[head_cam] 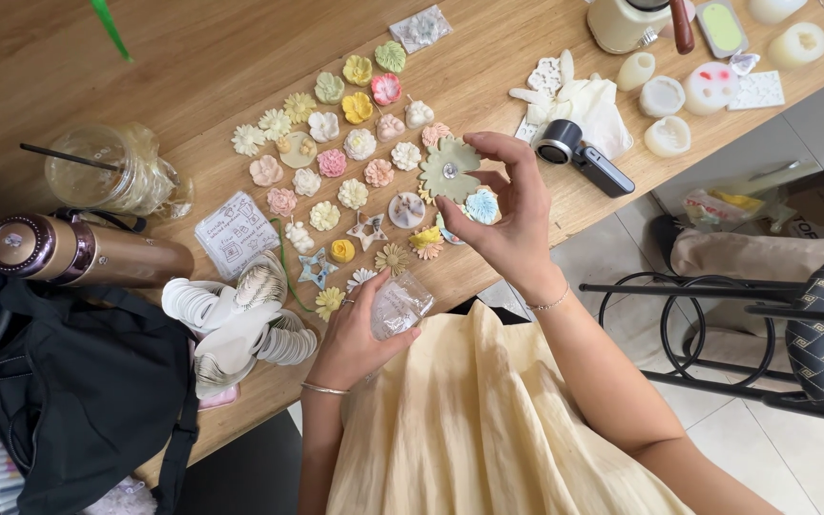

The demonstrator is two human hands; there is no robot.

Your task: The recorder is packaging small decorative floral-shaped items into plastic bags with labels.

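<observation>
Holding a green flower piece (449,168) between thumb and fingertips, the right hand (507,215) hovers above the near edge of the wooden table (193,57). The piece faces up toward the camera, flat side showing a small shiny centre, and it sits at the upper left of the hand, toward the spread of other flowers. A pale blue flower (481,206) lies just below it, close against the palm; whether the hand grips that one too, I cannot tell.

The left hand (360,334) is closed around a small clear bag (400,303), which sticks out to the right of its fingers, mouth pointing toward the right hand. The bag lies down and left of the green piece, well apart from it, with the table edge and a few small flowers between. Of the two hands, the right is the nearer to the rows of pastel flowers (336,162); the left is nearer the stack of white fan-shaped pieces (240,324).
</observation>
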